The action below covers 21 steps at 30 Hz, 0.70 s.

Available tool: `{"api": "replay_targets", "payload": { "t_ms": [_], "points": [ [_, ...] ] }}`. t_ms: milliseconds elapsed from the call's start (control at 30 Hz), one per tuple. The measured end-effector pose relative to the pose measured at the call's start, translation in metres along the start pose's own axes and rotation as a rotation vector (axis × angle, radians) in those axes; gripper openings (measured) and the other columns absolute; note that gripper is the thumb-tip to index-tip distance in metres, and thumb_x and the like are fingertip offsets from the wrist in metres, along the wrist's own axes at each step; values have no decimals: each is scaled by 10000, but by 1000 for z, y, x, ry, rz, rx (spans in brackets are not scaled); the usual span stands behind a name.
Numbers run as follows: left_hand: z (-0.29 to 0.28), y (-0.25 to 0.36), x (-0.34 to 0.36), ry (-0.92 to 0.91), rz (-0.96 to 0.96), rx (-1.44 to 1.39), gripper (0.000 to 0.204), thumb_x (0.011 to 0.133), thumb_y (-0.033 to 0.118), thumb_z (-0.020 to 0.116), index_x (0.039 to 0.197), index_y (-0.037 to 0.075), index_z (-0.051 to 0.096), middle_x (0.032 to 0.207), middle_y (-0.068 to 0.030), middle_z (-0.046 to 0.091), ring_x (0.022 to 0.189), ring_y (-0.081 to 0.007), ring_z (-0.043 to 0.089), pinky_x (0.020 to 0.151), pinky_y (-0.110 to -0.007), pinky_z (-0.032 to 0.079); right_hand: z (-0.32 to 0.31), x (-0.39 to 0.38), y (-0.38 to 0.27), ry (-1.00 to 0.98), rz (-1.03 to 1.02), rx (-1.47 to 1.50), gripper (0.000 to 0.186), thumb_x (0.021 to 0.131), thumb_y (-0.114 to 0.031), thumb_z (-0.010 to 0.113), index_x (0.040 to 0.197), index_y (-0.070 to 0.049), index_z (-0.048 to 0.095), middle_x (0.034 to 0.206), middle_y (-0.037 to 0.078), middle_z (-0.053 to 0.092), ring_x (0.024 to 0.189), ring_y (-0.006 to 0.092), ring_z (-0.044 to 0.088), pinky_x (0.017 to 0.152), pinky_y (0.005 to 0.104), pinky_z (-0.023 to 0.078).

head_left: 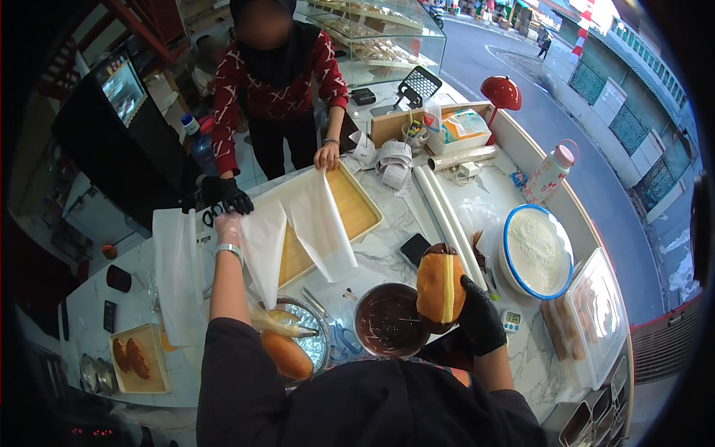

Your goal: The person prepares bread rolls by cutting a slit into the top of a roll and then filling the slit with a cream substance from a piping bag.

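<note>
My right hand [480,316], in a black glove, is curled around the bread [441,287], fingers and thumb gripping its side, and holds it up at the right rim of the bowl [357,328]. The bread shows a yellow band along its middle and dark patches at its ends, so I judge the step to be coating it with the chocolate [391,331]. The next move, as I read it, calls for an even grip that doesn't squeeze the filling, and a level wrist over the bowl. My left hand [229,227] reaches out to the paper [264,242]; I cannot tell whether its fingers pinch the sheet. A co-worker's gloved hand [227,195] is just beyond it, near the scissors [214,214], so that corner is crowded. The paper partly covers the tray [305,249]. A second bun [287,356] and a piping bag [281,323] crowd the bowl's left, the phone [414,249] lies just beyond it, and the timer [511,320] sits beside my right wrist.
</note>
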<state>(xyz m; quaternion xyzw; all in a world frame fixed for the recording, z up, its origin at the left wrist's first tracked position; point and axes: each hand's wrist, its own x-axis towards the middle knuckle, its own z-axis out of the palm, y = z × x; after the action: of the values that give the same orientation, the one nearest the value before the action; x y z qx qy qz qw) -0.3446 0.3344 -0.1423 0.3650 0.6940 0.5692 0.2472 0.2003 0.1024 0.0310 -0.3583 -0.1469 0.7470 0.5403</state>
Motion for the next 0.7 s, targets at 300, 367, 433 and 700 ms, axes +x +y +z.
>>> {"api": "replay_targets", "payload": {
  "t_ms": [300, 367, 433, 700],
  "points": [
    [-18, 62, -61, -384, -413, -41, 271, 689, 57, 688, 941, 48, 589, 850, -55, 625, 712, -180, 616, 621, -335, 522, -2, 5, 3, -24, -77, -50, 434, 884, -145, 500, 1258, 29, 369, 1162, 167, 521, 1064, 262, 534, 912, 365, 437],
    [-31, 76, -72, -521, -411, -73, 375, 683, 58, 704, 1031, 53, 565, 900, -52, 626, 754, -178, 624, 646, -337, 531, -7, 8, 4, -15, -50, -40, 435, 888, -152, 492, 1263, 29, 365, 1169, 170, 517, 1069, 265, 531, 916, 370, 434],
    [-27, 99, -85, -730, -351, 88, 573, 654, 64, 739, 1161, 60, 474, 967, -56, 614, 820, -181, 626, 680, -328, 535, -13, 10, 5, 3, -21, -40, 436, 893, -159, 483, 1267, 28, 361, 1176, 173, 513, 1074, 269, 528, 919, 375, 431],
    [-33, 151, -155, -938, -370, 331, 907, 652, -1, 722, 1371, 62, 173, 863, -133, 608, 623, -178, 618, 555, -296, 540, -32, 17, 9, -93, 0, -44, 516, 888, -267, 505, 1284, 24, 349, 1223, 177, 485, 1111, 279, 501, 952, 394, 395]
  ]
}}
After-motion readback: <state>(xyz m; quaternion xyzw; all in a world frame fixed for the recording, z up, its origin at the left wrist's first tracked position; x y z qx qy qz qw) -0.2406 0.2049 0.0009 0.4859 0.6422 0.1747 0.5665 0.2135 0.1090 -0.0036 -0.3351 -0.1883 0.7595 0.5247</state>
